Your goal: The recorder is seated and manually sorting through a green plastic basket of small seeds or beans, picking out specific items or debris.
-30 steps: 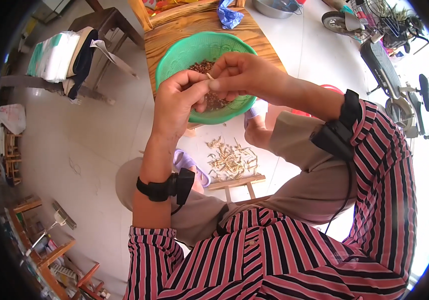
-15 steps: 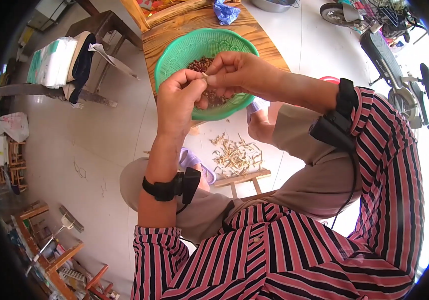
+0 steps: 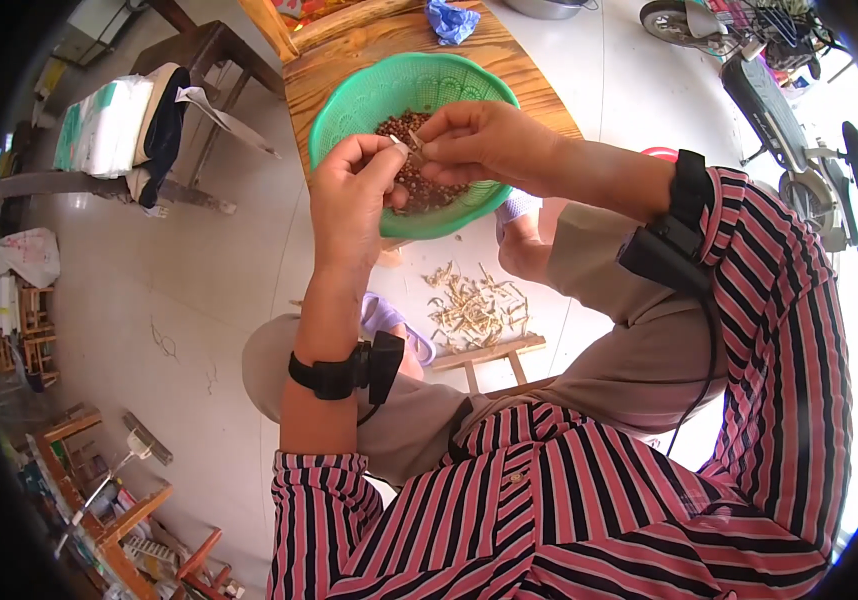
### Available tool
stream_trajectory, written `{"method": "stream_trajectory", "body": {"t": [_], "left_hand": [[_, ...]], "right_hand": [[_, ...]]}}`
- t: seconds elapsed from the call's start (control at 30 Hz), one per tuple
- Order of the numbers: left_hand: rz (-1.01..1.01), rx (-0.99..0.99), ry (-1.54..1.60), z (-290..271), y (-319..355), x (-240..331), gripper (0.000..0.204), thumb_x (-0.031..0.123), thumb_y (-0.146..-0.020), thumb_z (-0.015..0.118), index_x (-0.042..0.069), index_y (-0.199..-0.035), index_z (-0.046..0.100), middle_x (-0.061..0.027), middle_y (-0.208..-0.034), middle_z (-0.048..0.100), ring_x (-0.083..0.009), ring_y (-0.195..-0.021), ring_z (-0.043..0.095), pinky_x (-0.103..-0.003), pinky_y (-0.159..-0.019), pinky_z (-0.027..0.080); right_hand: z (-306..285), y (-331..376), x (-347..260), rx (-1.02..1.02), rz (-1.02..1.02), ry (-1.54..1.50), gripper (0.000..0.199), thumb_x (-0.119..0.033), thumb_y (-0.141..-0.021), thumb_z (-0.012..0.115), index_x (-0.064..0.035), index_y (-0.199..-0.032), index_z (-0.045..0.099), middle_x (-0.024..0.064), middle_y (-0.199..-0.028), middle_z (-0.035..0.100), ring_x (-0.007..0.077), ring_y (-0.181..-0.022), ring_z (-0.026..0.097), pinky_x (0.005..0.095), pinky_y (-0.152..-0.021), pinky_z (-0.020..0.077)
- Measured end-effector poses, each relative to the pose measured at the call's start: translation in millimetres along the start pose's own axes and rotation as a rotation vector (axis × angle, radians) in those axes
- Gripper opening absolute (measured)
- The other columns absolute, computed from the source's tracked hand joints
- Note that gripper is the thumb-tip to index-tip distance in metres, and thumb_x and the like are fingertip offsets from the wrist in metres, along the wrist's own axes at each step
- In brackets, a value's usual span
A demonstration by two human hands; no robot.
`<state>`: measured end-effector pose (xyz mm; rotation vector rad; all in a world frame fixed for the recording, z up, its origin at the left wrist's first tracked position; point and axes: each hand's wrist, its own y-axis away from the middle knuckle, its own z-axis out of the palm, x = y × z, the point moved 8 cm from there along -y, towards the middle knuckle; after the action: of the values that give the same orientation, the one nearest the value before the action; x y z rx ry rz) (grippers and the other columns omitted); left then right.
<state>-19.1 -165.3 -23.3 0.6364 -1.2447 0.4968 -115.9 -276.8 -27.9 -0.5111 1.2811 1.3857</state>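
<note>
Above a green plastic colander (image 3: 341, 112) my two hands are close together, fingertips almost meeting. My left hand (image 3: 352, 190) pinches a small pale piece of dry bean pod (image 3: 397, 141) between thumb and forefinger. Another brownish pod piece (image 3: 416, 140) sits in the pinched fingers of my right hand (image 3: 489, 145). Small reddish-brown beans (image 3: 404, 124) cover the bottom of the colander, partly hidden by my hands. The colander rests on a wooden chair seat (image 3: 534, 95).
Pale dry pod shells (image 3: 474, 308) lie scattered on the floor below, beside a low wooden crosspiece (image 3: 489, 354). A crumpled blue wrapper (image 3: 452, 22) is on the seat. At left stands a dark wooden chair (image 3: 214, 50) holding a white package (image 3: 109, 125); at right, a scooter (image 3: 764, 110).
My fingertips have come slightly apart. Where they met around one small pale pod, a piece now shows in each hand. The colander has hardly moved.
</note>
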Motion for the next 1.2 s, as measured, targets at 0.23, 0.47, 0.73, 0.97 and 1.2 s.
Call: {"method": "stream_trajectory", "body": {"t": [0.23,0.47,0.73,0.97,1.2], "left_hand": [[0.027,-0.006,0.001,-5.9,0.1,11.6,0.011,0.011,-0.086,0.063,0.001,-0.088,0.06,-0.006,-0.079,0.062,-0.011,-0.063,0.059,-0.023,-0.053,0.049],[-0.041,-0.107,0.3,-2.2,-7.9,2.7,0.012,0.003,-0.089,0.054,-0.004,-0.098,0.057,-0.0134,-0.092,0.065,-0.018,-0.078,0.067,-0.028,-0.071,0.058],[0.065,-0.071,0.304,-10.4,-3.2,15.7,0.012,0.002,-0.091,0.058,-0.006,-0.1,0.06,-0.012,-0.091,0.065,-0.0171,-0.081,0.067,-0.027,-0.075,0.058],[0.047,-0.051,0.345,-21.7,6.8,10.3,0.012,0.003,-0.09,0.06,-0.005,-0.099,0.061,-0.0114,-0.088,0.066,-0.016,-0.078,0.066,-0.026,-0.074,0.057],[-0.23,-0.94,-0.005,6.7,76.5,33.0,0.022,0.001,-0.086,0.063,-0.003,-0.107,0.063,-0.0141,-0.106,0.066,-0.0181,-0.084,0.069,-0.024,-0.071,0.056]], "right_hand": [[-13.3,-2.9,-17.3,0.101,-0.057,0.351,0.021,-0.011,-0.087,0.067,0.0009,-0.104,0.06,0.0056,-0.091,0.065,0.0106,-0.083,0.063,0.0228,-0.067,0.0517],[1.0,-6.0,-44.5,0.1,-0.168,0.308,0.02,-0.016,-0.087,0.068,-0.0015,-0.1,0.064,0.0021,-0.082,0.063,0.0079,-0.072,0.058,0.021,-0.065,0.0463],[20.4,-16.5,-54.7,-0.037,-0.161,0.487,0.019,-0.016,-0.087,0.068,-0.0016,-0.099,0.065,0.0016,-0.083,0.064,0.0077,-0.075,0.059,0.0217,-0.066,0.0474],[33.1,-21.8,-42.5,-0.16,-0.104,0.529,0.02,-0.013,-0.086,0.069,0.0003,-0.099,0.066,0.0045,-0.086,0.066,0.0095,-0.078,0.062,0.0222,-0.069,0.0514],[-37.9,-44.6,-21.7,0.096,-0.052,0.643,0.015,-0.018,-0.088,0.065,-0.0053,-0.095,0.066,0.002,-0.085,0.067,0.0094,-0.077,0.062,0.024,-0.069,0.0506]]}}
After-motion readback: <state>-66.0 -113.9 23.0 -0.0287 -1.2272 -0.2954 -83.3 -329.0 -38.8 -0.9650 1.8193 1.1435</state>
